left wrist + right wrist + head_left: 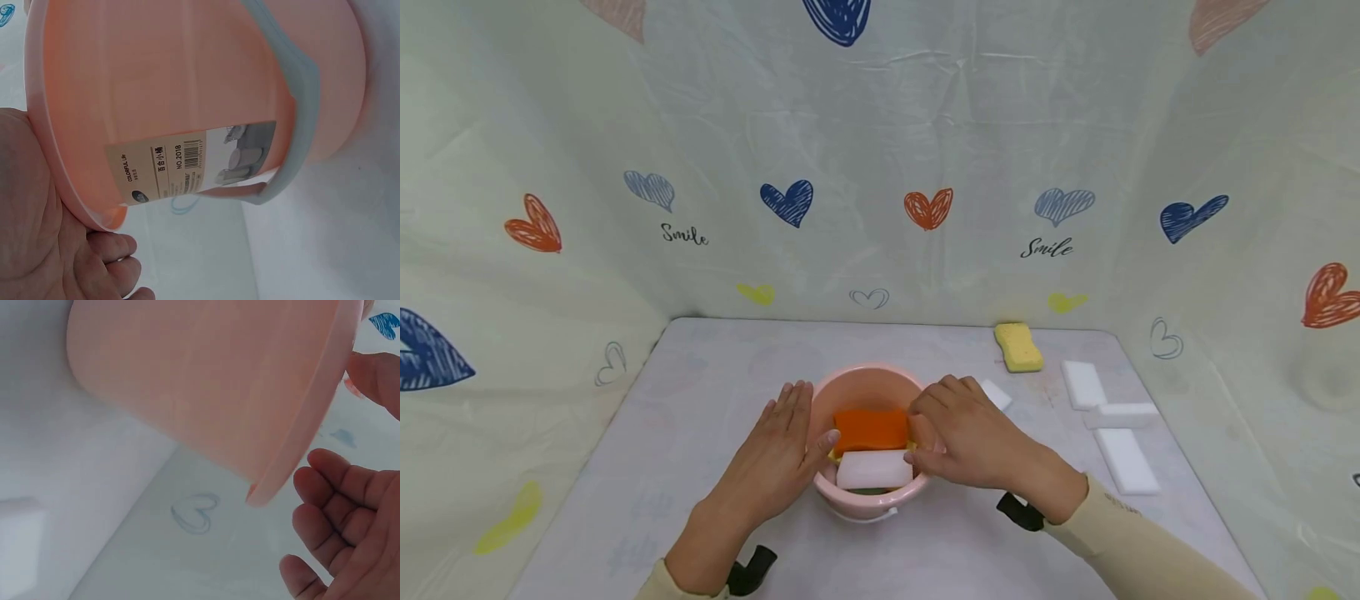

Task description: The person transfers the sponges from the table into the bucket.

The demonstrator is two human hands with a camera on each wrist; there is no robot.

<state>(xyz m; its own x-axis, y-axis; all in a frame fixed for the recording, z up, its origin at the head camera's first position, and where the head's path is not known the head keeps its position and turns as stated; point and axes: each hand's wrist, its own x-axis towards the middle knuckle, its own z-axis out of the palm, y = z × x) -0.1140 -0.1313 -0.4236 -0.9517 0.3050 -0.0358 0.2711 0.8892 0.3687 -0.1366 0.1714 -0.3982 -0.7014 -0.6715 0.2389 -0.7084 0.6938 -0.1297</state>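
From the head view, the round pink plastic bucket [867, 392] sits between both hands. The left hand [778, 454] lies flat, fingers straight, against its rim; the right hand [966, 437] curls over the opposite rim beside the orange sponge [871, 429] and white foam block [875, 469], which lie crosswise.

At the left wrist, the palm [37, 212] touches the bucket's rim [69, 200].

At the right wrist, loosely bent fingers [337, 506] sit just beside the rim; whether they grip, I cannot tell.

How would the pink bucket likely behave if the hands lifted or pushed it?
The bucket is probably light: it looks like thin plastic and holds only sponges. Its smooth wall could slip in a loose grip. A push on the tabletop would likely slide it rather than tip it, since it sits low and wide.
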